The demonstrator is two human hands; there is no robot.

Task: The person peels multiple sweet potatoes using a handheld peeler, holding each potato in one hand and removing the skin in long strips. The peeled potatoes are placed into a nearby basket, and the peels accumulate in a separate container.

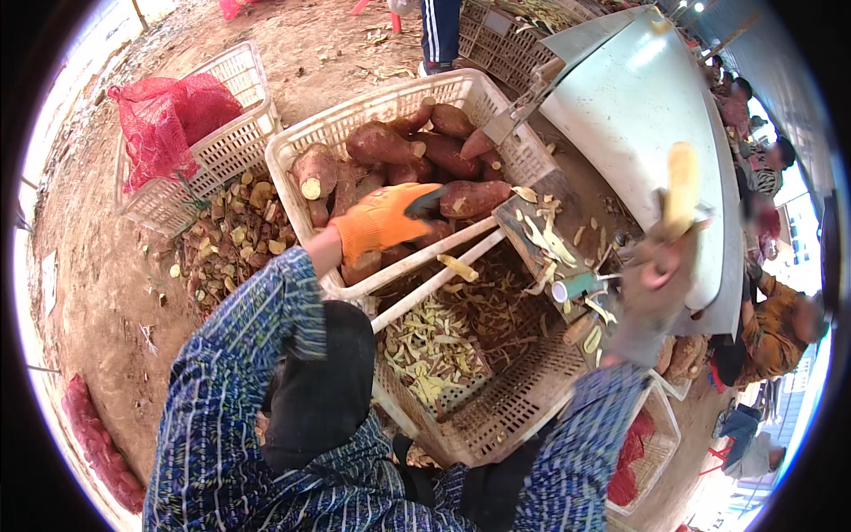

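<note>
Over the near side of the potato crate (pixel 355 113): the left grip (pixel 383 217), in an orange glove with dark fingers, is closed around one end of a red-skinned sweet potato (pixel 472 200).
Held sweet potato: lies lengthwise, its free end reaching toward the wooden board.
Right of it: the right grip (pixel 658 270) is smeared by motion; a pale peeled piece (pixel 682 188) rises at its fingers, but I cannot tell whether they are closed on it.
Beside the right grip: a green cylinder (pixel 581 285) with a pale end, close to the wrist side.
Wooden board (pixel 519 232): sits between the two grips, strewn with peel strips (pixel 551 244).
Potato crate: whitish, slatted, loaded with unpeeled sweet potatoes (pixel 377 144), a few showing pale cut ends.
Below the board: a peel crate (pixel 510 450) with yellowish and brown peelings (pixel 430 346) inside, close to the wearer's knees.
Beyond the right grip: a large white metal sheet (pixel 643 115), sloping.
Left ground: a heap of scraps (pixel 235 232) beside another crate (pixel 232 146), which carries a red mesh bag (pixel 168 124).
Ground: bare brown earth (pixel 124 310), with a full red sack (pixel 99 439) at lower left.
Right edge: several people, one in an orange-brown jacket (pixel 773 332).
</note>
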